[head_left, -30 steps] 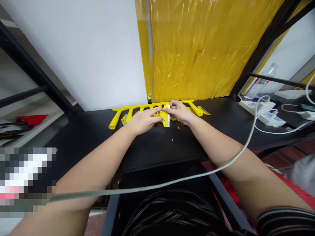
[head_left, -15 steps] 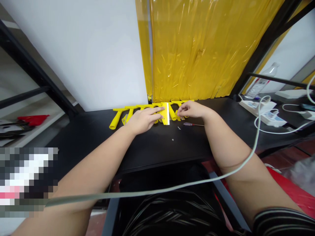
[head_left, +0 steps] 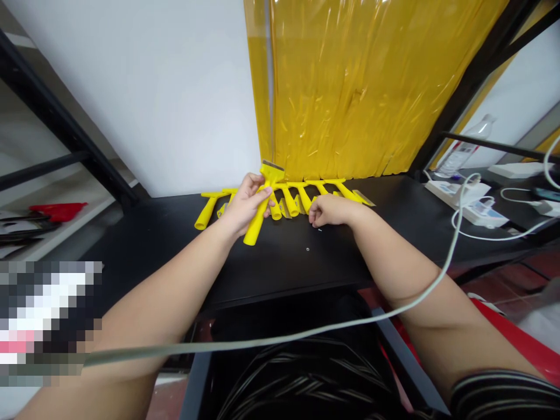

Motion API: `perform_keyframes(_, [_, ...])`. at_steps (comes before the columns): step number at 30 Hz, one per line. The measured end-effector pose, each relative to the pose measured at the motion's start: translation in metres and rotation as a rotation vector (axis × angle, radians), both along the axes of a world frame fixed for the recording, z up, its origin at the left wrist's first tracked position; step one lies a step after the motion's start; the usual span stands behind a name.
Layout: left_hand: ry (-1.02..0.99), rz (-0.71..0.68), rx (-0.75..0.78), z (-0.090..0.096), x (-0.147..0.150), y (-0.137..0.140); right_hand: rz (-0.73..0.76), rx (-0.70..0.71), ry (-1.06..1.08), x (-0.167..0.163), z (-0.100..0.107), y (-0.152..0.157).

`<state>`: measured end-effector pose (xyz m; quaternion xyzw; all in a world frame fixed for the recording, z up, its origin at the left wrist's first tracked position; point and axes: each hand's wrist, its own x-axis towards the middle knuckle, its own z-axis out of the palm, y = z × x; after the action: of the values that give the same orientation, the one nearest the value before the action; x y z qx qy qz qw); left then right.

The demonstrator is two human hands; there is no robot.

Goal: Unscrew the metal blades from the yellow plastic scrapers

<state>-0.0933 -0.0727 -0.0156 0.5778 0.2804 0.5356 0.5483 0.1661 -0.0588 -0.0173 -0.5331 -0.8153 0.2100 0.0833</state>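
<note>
My left hand [head_left: 245, 205] is closed around a yellow scraper [head_left: 256, 224], its handle slanting towards me and its metal blade edge up at the far end. My right hand [head_left: 328, 211] is low over the black table, fingers curled together. Whatever those fingers hold, if anything, is hidden. Beside the fingertips lies a tiny screw [head_left: 319, 230]. A small ring-like nut [head_left: 307, 249] is nearer to me. Behind both hands runs a row of several yellow scrapers [head_left: 289, 201], some with blades and small plates showing between the handles.
The black tabletop [head_left: 266, 271] backs onto a white panel [head_left: 175, 105] and a yellow plastic curtain [head_left: 345, 93]. To the right are power strips [head_left: 481, 210] with cables and a plastic bottle [head_left: 466, 146]. A pale cable [head_left: 306, 336] hangs across my arms.
My left hand has lifted and turned a scraper, now gripped by its handle. My right hand has come nearer and lower, to the tiny screw. The red-handled screwdriver seen earlier is now hidden.
</note>
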Motion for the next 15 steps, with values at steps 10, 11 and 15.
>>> perform_keyframes(10, [-0.084, -0.025, -0.417, 0.009, -0.001, 0.003, 0.048, 0.170, 0.992, -0.023, -0.007, 0.005])
perform_keyframes(11, [-0.091, -0.047, -0.426, 0.009, -0.001, 0.003, 0.028, 0.187, 1.056, -0.026, -0.007, 0.006])
perform_keyframes(15, [-0.093, -0.105, -0.459, 0.007, 0.002, 0.000, -0.009, 0.197, 1.202, -0.036, -0.011, 0.012])
